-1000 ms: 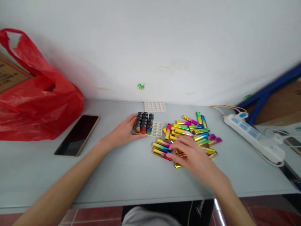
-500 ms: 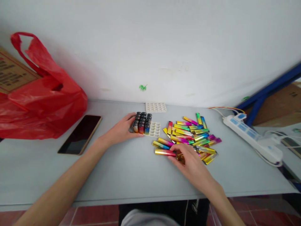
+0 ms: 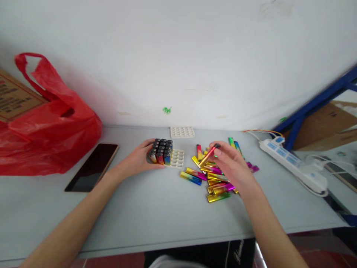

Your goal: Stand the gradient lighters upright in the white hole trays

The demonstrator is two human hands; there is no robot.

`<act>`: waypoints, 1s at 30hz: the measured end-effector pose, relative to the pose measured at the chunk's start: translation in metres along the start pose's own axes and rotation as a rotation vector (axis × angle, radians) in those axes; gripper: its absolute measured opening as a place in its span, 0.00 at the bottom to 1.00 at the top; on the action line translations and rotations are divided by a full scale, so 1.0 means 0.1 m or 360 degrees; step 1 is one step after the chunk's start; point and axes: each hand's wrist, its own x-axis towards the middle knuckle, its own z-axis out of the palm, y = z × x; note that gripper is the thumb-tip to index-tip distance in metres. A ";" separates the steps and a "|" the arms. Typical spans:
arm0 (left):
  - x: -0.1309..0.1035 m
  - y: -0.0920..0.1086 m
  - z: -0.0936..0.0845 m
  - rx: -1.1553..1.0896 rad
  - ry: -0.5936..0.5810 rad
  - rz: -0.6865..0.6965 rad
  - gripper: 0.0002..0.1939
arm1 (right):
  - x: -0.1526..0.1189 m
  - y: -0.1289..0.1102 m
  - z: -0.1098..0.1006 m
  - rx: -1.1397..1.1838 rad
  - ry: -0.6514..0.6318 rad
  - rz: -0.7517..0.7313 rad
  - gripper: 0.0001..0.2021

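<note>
Upright lighters (image 3: 161, 152) with black tops stand in rows in the left part of a white holed tray (image 3: 177, 159); the tray's right-hand holes show bare. My left hand (image 3: 136, 159) curls round the left side of this block, thumb in front and fingers behind. Above a loose heap of shiny lighters (image 3: 217, 178), my right hand (image 3: 232, 160) pinches a single red and gold lighter (image 3: 209, 155). That lighter is tilted, its dark end up at the fingertips and its gold end down to the left.
A second white holed tray (image 3: 182, 132) lies by the wall. To the left are a phone (image 3: 92, 167) and a red plastic bag (image 3: 55, 130) beside a cardboard box (image 3: 16, 96). A power strip (image 3: 292, 163) with cables lies right, near a blue metal frame (image 3: 315, 108).
My right hand has lifted the red and gold lighter off the heap and tilted it; some heap lighters have shifted. My left hand stays at the block. The camera view has moved slightly.
</note>
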 end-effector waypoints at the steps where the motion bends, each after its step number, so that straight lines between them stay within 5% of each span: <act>1: 0.00 0.01 0.01 -0.0003 -0.0006 0.0009 0.42 | 0.05 -0.02 0.02 0.0068 -0.0042 0.0011 0.17; 8: 0.02 0.07 0.18 -0.0070 0.0018 0.0043 0.39 | 0.40 0.08 0.12 0.0207 -0.0395 0.0207 0.19; 16: 0.01 0.08 0.19 -0.0080 0.0002 0.0035 0.35 | 0.43 0.36 0.21 -0.0929 0.0019 -0.0265 0.30; 30: 0.00 0.06 0.17 0.0003 -0.0008 0.0028 0.33 | 0.28 0.40 0.25 -0.1263 0.0130 -0.0442 0.21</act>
